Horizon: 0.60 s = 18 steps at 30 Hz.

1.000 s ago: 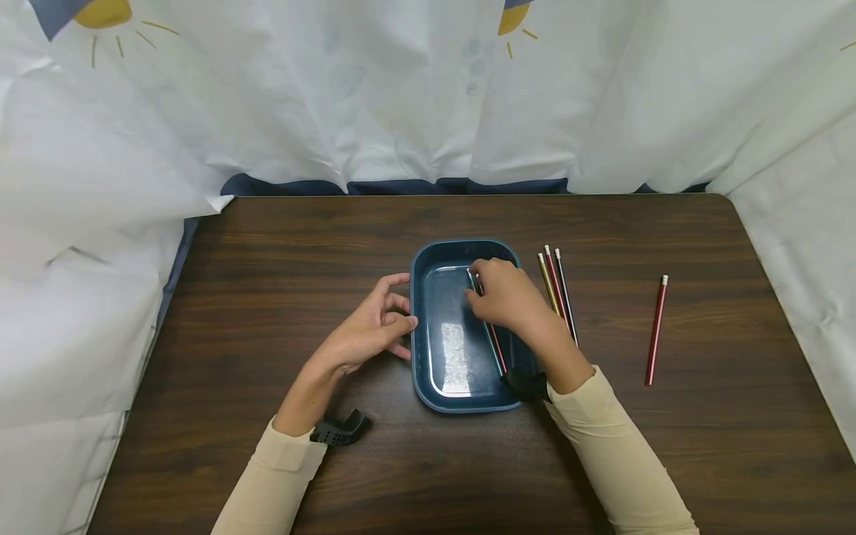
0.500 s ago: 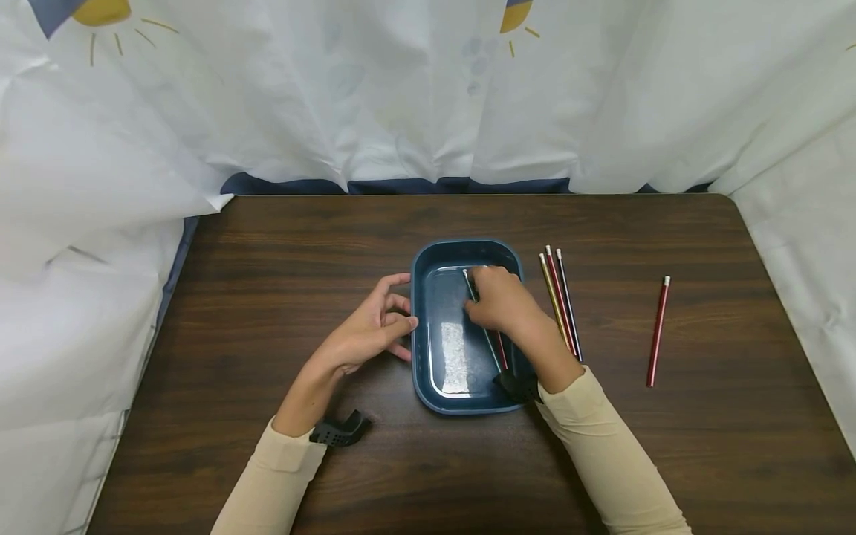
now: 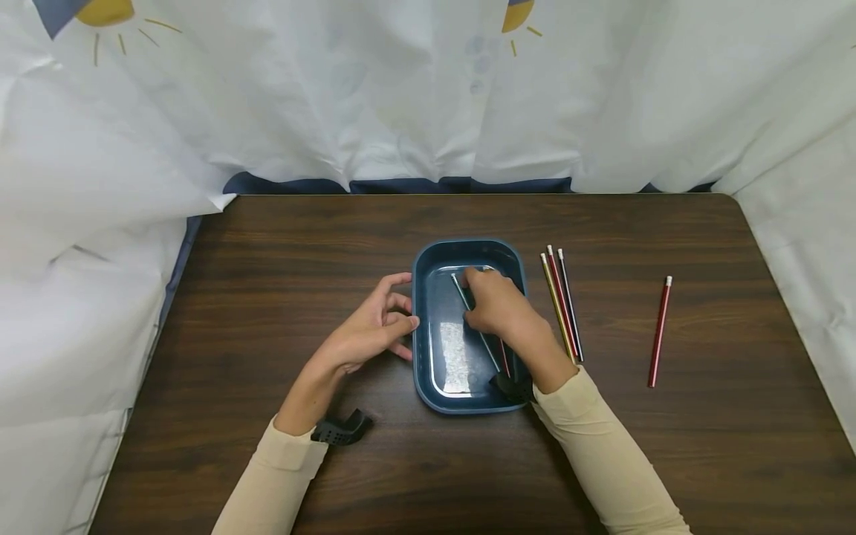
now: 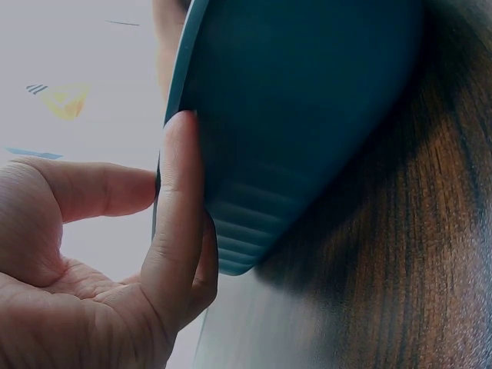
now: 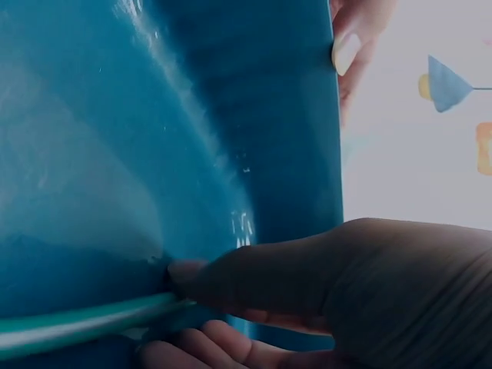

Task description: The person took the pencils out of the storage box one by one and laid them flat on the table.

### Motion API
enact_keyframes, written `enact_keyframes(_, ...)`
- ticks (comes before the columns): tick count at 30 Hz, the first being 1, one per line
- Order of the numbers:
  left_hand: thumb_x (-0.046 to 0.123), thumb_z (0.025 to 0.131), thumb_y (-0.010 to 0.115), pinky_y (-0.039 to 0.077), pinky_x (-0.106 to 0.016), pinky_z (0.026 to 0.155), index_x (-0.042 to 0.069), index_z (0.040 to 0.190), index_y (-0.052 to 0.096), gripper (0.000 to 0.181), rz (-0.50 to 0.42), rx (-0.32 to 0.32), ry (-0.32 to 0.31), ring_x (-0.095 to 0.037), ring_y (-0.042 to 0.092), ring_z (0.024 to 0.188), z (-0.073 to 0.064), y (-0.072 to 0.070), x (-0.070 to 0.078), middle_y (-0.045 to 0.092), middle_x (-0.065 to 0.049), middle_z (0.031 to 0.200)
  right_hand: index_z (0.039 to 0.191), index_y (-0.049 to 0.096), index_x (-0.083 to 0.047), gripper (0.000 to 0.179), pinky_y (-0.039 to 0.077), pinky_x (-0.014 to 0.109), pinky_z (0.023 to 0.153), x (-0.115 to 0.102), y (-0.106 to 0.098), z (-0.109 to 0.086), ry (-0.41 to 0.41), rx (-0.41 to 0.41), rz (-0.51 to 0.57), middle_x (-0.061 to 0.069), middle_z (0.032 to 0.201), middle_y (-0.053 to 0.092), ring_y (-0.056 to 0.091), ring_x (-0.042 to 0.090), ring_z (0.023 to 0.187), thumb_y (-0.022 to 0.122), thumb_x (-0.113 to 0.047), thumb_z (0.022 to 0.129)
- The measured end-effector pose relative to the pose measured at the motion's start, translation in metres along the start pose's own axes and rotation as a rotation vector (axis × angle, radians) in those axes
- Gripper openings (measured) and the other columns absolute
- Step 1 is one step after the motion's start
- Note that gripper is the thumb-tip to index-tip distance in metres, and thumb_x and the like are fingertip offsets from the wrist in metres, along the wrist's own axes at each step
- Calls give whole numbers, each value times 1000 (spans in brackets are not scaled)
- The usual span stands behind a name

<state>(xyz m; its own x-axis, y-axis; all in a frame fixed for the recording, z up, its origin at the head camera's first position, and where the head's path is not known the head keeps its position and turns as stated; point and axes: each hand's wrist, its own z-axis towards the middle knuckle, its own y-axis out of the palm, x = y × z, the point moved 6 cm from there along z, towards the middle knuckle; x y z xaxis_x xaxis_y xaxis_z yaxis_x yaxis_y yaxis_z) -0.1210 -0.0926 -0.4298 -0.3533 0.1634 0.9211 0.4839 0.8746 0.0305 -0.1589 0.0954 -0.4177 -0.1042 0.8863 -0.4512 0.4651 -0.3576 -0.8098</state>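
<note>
A deep blue plastic tray point(image 3: 468, 253) sits on the table. My left hand point(image 3: 371, 327) grips its left side, thumb at the rim and fingers against the outer wall, as the left wrist view shows close up. Inside the tray, my right hand point(image 3: 500, 303) holds a green pencil point(image 3: 490, 352) between thumb and fingers; its white end points away to the upper left. A red pencil point(image 3: 504, 355) also lies in the tray, partly hidden under my right hand and wrist strap.
Just right of the tray lie a gold pencil point(image 3: 557, 305), a red pencil point(image 3: 563, 305) and a black pencil point(image 3: 571, 305), close together. Another red pencil point(image 3: 660, 334) lies alone farther right. White curtains point(image 3: 401, 96) hang along the table's back edge.
My right hand has shifted slightly toward me inside the tray. The green pencil's white end has swung left, away from the red one. My left hand stays at the rim.
</note>
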Motion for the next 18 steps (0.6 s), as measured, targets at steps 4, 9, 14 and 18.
enact_keyframes(4,2,102,58,70,-45,69,17,164,16,77,3,1,2,-28,67,95,-1,0,0,44,-20,128,141,58,-2,53,55,35,69,-2,1,0,-9,-5,11,19,117,72,64,29,90,71,-4,90)
enact_keyframes(9,2,101,59,70,-46,69,18,164,17,77,3,7,-1,-28,66,95,0,-1,0,43,-19,126,139,58,-2,53,47,31,62,-2,2,0,-16,-3,18,14,98,71,60,26,77,68,0,87)
enact_keyframes(14,2,101,59,70,-45,69,17,164,17,77,7,5,-1,-28,66,95,0,-1,-1,43,-20,127,140,56,-1,54,43,29,56,-1,2,-1,-12,-19,37,9,85,64,56,23,68,67,0,87)
enact_keyframes(18,3,101,59,70,-45,70,17,164,16,77,10,2,-3,-28,66,95,1,-1,-2,43,-20,128,140,55,-2,53,42,28,54,1,3,-1,-7,-40,49,7,80,59,55,21,66,67,-2,88)
